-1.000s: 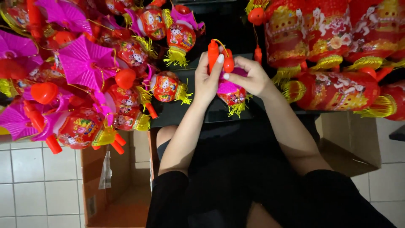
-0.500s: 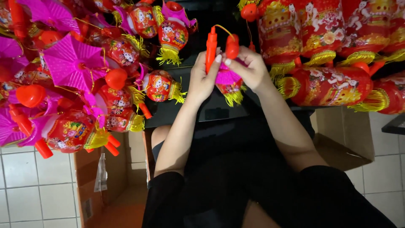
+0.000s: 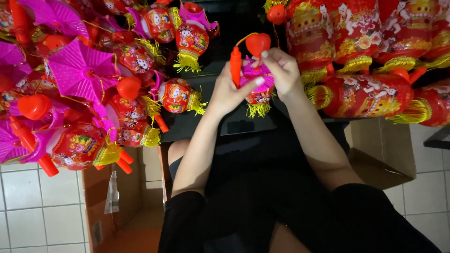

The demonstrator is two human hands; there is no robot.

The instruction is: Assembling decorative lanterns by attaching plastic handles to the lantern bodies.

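desk: a dark desk (image 3: 213, 126) runs across the top part of the view, with toy lanterns heaped on both ends.
left pile: a big heap of pink and red lanterns (image 3: 84, 89) covers the left end of the desk. some have pink folded paper tops like little umbrellas, and red stick handles poke out at the edge.
right pile: large red lanterns (image 3: 361, 96) with gold fringe lie on the right end, bigger than the ones on the left.
boxes: a brown cardboard box (image 3: 382, 154) sits under the desk on the right. another open box (image 3: 101, 201) stands on the white tiled floor (image 3: 28, 201) at the lower left.
small lantern: the small lantern (image 3: 258, 96) is in the middle, held up just over the desk edge between both hands. it is red with a pink paper top and yellow fringe hanging at the bottom.
left hand: the left hand (image 3: 227, 91) is on the left side of the small lantern. its fingers are closed on it, with the thumb laid across the pink top.
right hand: the right hand (image 3: 281, 70) holds the small lantern from the right and from above, fingers curled around the pink top.
handle: an orange stick handle (image 3: 235, 65) stands upright just by the left hand.
red heart: a small red heart (image 3: 258, 43) sits at the top, touching the right hand's fingertips, with a thin yellow cord looping to the handle.
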